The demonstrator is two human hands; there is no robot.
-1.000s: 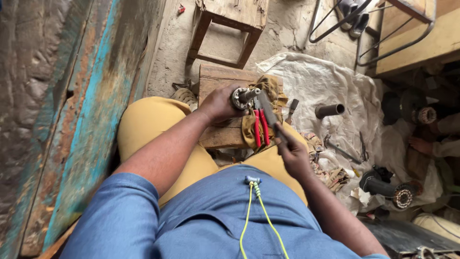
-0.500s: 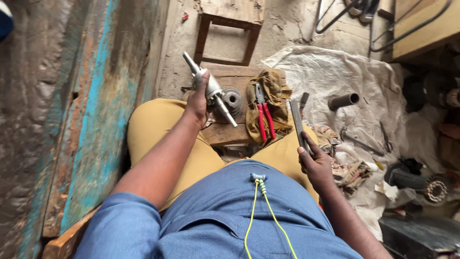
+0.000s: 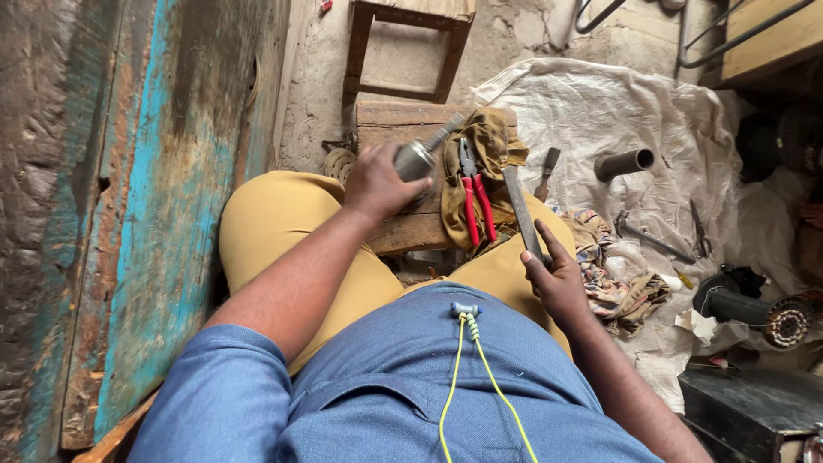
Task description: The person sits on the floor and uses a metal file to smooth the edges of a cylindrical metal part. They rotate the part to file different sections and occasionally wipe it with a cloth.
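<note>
My left hand point(image 3: 377, 182) grips a grey metal motor part with a shaft point(image 3: 422, 156), held over a worn wooden block point(image 3: 403, 129) in front of my knees. My right hand point(image 3: 557, 279) holds a long flat metal file point(image 3: 519, 210), its blade pointing away from me over my right thigh. Red-handled pliers point(image 3: 473, 195) lie on a brown rag point(image 3: 489, 146) draped over the block, between my two hands.
A wooden stool point(image 3: 403, 43) stands beyond the block. To the right a white sheet point(image 3: 617, 111) carries a short grey pipe point(image 3: 624, 163), a hammer point(image 3: 545, 171), loose tools and a motor rotor point(image 3: 767, 315). A painted wooden door point(image 3: 129, 214) lies left.
My left hand has lowered the metal part from up at the left down onto the block. My right hand with the file has stayed over my right thigh.
</note>
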